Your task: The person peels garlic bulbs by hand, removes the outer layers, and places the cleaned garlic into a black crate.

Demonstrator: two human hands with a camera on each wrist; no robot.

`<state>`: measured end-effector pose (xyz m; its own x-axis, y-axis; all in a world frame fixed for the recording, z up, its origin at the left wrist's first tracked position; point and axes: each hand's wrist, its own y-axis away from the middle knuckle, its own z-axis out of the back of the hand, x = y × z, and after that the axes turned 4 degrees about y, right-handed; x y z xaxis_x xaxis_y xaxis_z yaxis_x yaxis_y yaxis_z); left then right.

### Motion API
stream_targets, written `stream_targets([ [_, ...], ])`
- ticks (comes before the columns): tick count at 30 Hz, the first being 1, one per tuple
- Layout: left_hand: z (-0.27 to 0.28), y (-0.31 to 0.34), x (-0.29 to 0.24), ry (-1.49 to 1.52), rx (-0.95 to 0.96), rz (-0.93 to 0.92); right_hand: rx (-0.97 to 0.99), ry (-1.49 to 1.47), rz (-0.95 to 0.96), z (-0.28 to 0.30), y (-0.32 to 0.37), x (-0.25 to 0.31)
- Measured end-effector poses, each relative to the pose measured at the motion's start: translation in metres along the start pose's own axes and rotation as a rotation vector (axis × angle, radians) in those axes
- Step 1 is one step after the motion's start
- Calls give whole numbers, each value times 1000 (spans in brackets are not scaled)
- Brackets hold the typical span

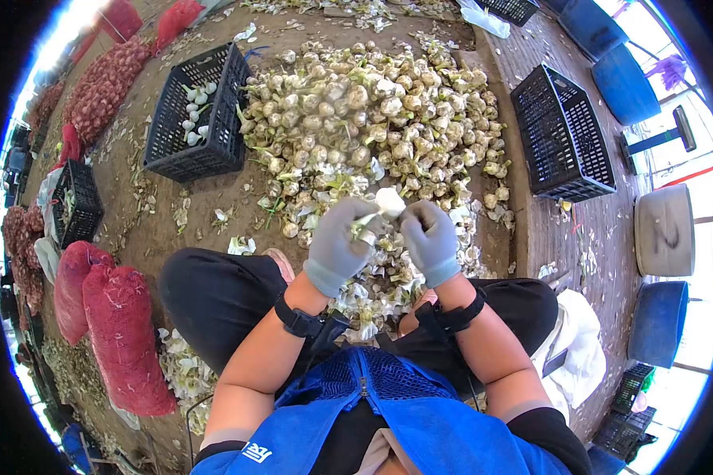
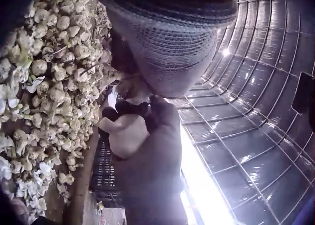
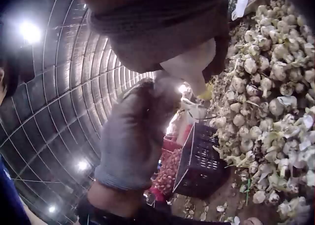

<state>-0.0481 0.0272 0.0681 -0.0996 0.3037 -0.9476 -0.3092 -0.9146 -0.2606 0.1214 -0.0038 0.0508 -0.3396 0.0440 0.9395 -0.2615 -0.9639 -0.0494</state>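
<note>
A white peeled garlic bulb (image 1: pixel 389 201) is between the two gloved hands, above a big heap of untrimmed garlic (image 1: pixel 388 119). The left hand (image 1: pixel 342 244) has its fingers curled round the bulb's stem side. The right hand (image 1: pixel 431 239) is curled at the bulb's other side, its fingertips close to it. In the left wrist view the pale bulb (image 2: pixel 129 135) shows beside the dark fingers. In the right wrist view the bulb (image 3: pixel 191 62) lies partly hidden under a glove. Whether the right hand holds anything else cannot be told.
A black crate (image 1: pixel 196 112) with several white bulbs stands left of the heap; another black crate (image 1: pixel 562 133) is on the boards at right. Red net sacks (image 1: pixel 125 336) lie at left. Loose skins (image 1: pixel 372 297) cover the ground between the legs. Blue tubs (image 1: pixel 626 83) line the right.
</note>
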Motion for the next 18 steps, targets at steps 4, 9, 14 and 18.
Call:
stream_targets([
  [4,9,-6,0,600,-196,373,-165,-481,-282,15,-19,-9],
  [9,8,-7,7,391,-144,317,23,-347,-155,22,-16,8],
  [14,5,-3,8,-171,-11,-209,102,-107,-71,2,-1,3],
  [18,7,-2,5,315,-84,262,-42,-62,-82,15,-15,-7],
])
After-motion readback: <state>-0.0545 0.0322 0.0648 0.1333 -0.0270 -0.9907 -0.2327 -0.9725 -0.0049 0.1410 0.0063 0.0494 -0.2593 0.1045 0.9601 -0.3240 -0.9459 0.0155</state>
